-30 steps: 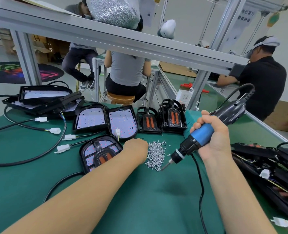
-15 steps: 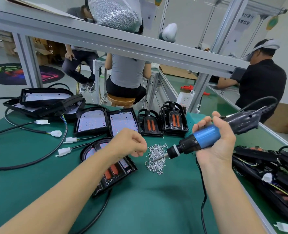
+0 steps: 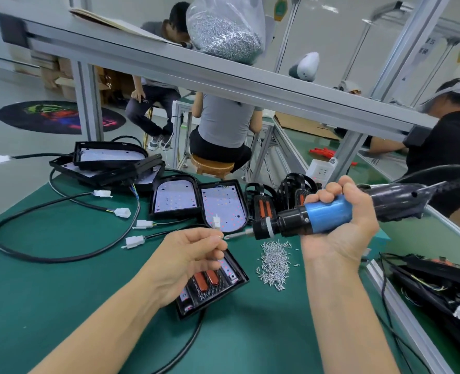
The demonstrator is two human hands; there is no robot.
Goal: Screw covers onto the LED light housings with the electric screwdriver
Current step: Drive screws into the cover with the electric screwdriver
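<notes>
Above the green worktop [image 3: 61,292], the right hand [image 3: 339,228] gripped the blue-and-black electric screwdriver [image 3: 318,217] with its fingers curled round it, bit pointing left at a small screw [image 3: 220,235] pinched in the left hand's [image 3: 188,260] fingers, over the black LED light housing [image 3: 215,284] beside loose silver screws [image 3: 274,261].

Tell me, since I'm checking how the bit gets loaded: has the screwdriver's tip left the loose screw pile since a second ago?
Yes. The blue-and-black electric screwdriver has risen off the pile of small silver screws, its tip now pointing left toward the left hand.
</notes>
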